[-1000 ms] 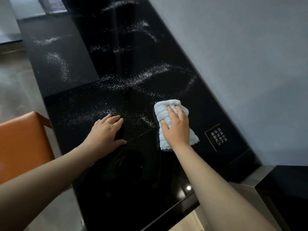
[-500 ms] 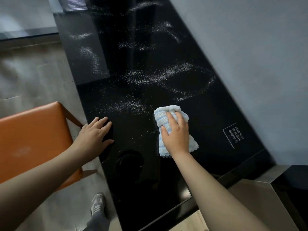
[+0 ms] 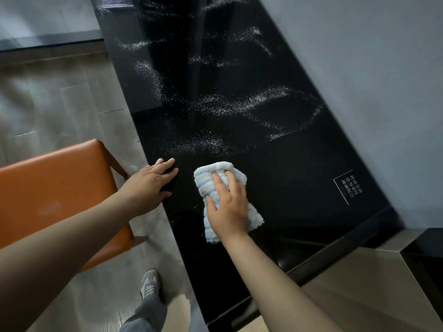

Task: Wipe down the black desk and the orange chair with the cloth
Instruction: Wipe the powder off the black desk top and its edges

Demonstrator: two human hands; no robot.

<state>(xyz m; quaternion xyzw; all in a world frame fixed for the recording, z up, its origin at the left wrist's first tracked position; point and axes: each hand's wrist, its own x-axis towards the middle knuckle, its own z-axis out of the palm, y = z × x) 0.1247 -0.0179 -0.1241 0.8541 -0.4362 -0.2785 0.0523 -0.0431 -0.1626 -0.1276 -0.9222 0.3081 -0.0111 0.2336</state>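
Cloth lower centre, flat on black desk, pinned under right hand with fingers spread | left hand flat at desk edge, centre left, holding nothing | clean-looking strip around cloth; white powder streaked across upper centre, yet to wipe | orange chair at left apparently not begun | early going, by the look

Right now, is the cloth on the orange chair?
No, the cloth lies on the black desk under the right hand, apart from the orange chair.
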